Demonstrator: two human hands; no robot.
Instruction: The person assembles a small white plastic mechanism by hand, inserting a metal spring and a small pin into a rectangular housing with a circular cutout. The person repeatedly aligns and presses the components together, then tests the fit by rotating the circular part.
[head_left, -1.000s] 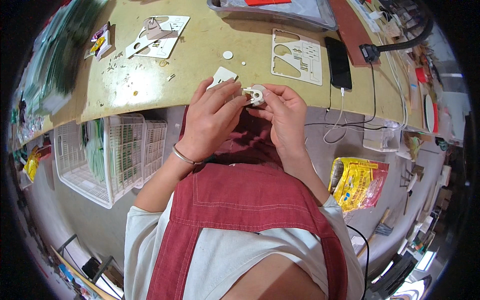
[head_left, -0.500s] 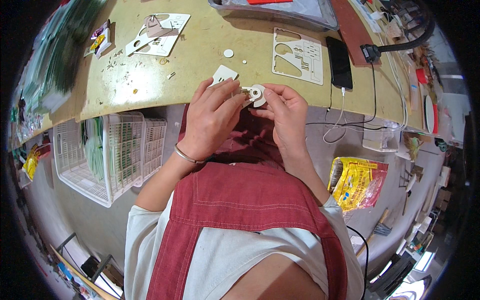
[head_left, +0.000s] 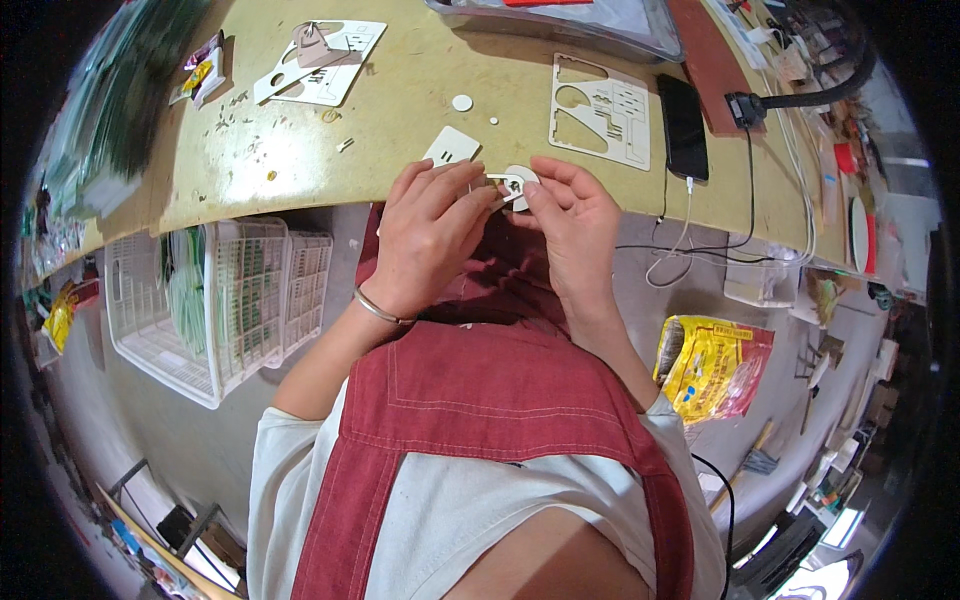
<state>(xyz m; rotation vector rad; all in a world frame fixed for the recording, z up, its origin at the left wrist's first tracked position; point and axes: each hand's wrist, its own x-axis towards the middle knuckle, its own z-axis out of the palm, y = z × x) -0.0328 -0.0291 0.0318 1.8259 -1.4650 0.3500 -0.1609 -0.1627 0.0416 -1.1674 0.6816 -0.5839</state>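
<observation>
You have both hands together at the near edge of the table, with a small white assembly between them: a round part toward your right, slim bars running toward your left fingertips. Your left hand is turned back upward, its fingers lying close side by side and bent, the tips narrowed onto the left end of the assembly. Your left thumb is mostly hidden, so I can't tell exactly where it presses.

Your right hand has its thumb against the right side of the round part, the index finger bent above it — a narrow pinch around the rim. The other right fingers are curled and partly out of sight. A dark spot shows near the middle of the round part; its detail is too small to make out.

Just beyond your left fingertips lies a white plate with short slots, its near end covered by your hand. Farther out on the table are a white disc and a tiny disc — well apart from your fingers. A cut-out sheet lies to the right, just beside a black phone.
</observation>
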